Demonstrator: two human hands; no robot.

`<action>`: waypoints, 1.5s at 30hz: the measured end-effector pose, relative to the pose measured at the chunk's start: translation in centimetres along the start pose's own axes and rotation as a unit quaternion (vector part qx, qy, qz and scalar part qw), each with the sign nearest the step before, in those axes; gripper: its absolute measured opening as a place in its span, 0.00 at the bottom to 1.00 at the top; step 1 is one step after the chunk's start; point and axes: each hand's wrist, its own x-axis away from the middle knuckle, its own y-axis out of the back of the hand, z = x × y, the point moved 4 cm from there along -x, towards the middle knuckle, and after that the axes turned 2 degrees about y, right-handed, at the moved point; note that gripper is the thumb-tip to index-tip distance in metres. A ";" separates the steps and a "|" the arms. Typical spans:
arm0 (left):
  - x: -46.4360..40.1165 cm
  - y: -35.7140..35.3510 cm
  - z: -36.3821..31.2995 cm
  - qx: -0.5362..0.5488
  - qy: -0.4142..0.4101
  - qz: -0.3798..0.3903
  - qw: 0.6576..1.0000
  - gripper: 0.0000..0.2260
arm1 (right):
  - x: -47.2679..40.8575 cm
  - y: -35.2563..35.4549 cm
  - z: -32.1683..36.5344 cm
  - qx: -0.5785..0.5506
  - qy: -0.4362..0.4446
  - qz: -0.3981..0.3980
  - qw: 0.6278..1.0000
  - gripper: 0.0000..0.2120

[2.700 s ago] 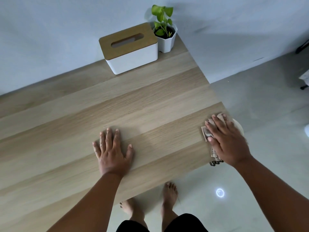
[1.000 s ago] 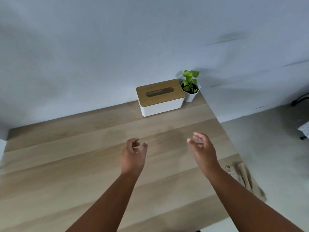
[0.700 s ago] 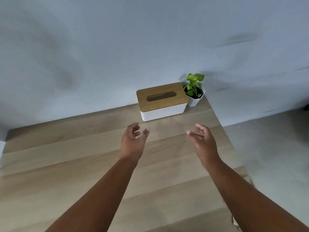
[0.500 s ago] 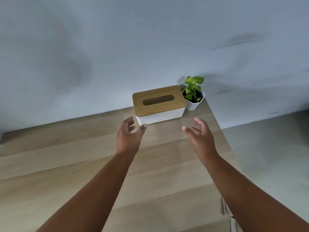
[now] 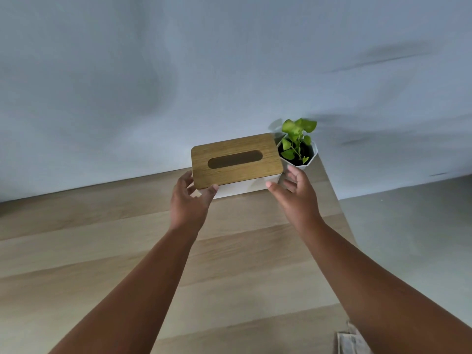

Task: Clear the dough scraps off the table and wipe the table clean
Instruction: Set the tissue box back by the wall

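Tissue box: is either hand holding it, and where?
Left hand grips the tissue box at its near-left corner; right hand is open beside its right end, contact unclear.

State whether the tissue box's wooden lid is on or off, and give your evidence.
On. The wooden lid sits flush over the white tissue box, covering its whole top.

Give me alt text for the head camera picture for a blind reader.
A person's left hand cups the near left corner of a wooden-lidded white tissue box, the right hand open by its right end. A small potted plant stands beside the box on a wooden table.
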 end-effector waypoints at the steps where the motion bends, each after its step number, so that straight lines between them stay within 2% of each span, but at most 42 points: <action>1: -0.2 -0.2 0.0 0.003 0.002 0.001 1.000 0.29 | -0.3 -0.2 0.0 -0.003 0.001 0.001 1.000 0.38; 12: -1.1 -1.1 0.1 0.019 0.006 -0.001 1.000 0.33 | -2.4 -1.9 -1.3 0.004 0.026 -0.017 1.000 0.38; 28: -0.1 -0.9 -0.6 0.040 -0.010 -0.009 0.999 0.33 | -1.3 -1.7 -0.2 0.000 0.046 -0.037 0.998 0.36; 33: 0.9 0.5 -1.3 0.038 -0.022 -0.017 0.999 0.35 | 0.1 -1.8 0.7 -0.019 0.056 -0.045 0.997 0.32; 45: 2.6 7.0 0.5 0.040 -0.006 -0.048 0.998 0.32 | 4.3 -6.7 1.8 -0.016 0.063 -0.021 0.998 0.35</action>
